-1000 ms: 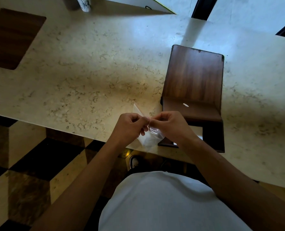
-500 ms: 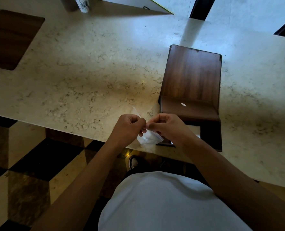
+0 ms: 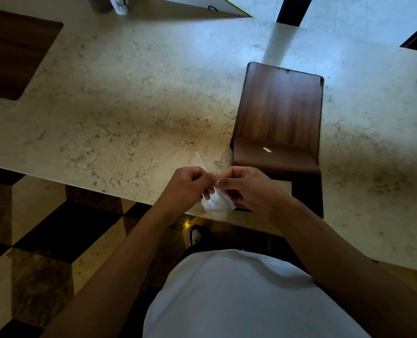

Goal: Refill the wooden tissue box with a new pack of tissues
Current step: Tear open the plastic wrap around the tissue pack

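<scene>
Left hand (image 3: pixel 188 186) and right hand (image 3: pixel 246 189) are meeting over the near edge of the marble table (image 3: pixel 129 106), fingers of both pinching shut on a clear plastic wrapper (image 3: pixel 216 202). Wooden tissue box (image 3: pixel 279 132) is lying opened on the table, touching the right hand's far side.

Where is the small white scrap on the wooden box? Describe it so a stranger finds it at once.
Start at the marble counter, then go to the opened wooden tissue box on its right part, just beyond the right hand. On the box's lower brown panel lies the small white scrap. It is the only pale fleck on that dark wood.
</scene>
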A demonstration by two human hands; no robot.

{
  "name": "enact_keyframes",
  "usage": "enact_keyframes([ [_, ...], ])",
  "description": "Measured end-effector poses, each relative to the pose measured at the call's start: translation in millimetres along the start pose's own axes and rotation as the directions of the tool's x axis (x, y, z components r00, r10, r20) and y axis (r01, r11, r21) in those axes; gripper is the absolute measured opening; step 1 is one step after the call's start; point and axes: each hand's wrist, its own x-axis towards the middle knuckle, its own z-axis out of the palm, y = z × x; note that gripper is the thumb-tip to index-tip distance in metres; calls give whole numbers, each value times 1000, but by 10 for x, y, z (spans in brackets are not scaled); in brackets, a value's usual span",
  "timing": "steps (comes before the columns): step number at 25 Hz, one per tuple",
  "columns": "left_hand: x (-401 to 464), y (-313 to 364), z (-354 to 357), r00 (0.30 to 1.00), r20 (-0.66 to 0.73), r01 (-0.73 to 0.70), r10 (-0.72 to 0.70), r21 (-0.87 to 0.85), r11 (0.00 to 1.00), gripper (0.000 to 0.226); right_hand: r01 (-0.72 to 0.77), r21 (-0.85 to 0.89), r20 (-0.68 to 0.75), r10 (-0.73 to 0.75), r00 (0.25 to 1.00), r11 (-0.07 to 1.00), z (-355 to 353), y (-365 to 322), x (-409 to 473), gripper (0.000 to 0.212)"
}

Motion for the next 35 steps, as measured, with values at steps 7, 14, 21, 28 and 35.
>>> enact_keyframes([
  [7, -11, 28, -33, 999, 48, 11, -10, -21, 1000, 25, -76, 170, 21, 73, 997, 983, -13, 30, 21, 13],
  [14, 33, 45, 6, 1000, -13, 23, -24, -35, 999, 26, 209, -316, -142, -264, 954, 926, 89, 85, -18, 13],
  [21, 48, -16, 27, 996, 68, -70, 64, 100, 993, 31, 275, -751, 60, -352, 934, 600, 11, -60, 32, 24],
  [28, 46, -96, -6, 973, 229, -47, -6, 226, 973, 28, 315, -769, 221, -231, 948, 557, -86, -114, 90, 22],
  [35, 52, -41, 7, 984, 171, -92, 45, 276, 957, 30, 373, -719, 231, -305, 924, 587, -100, -60, 118, 20],
])
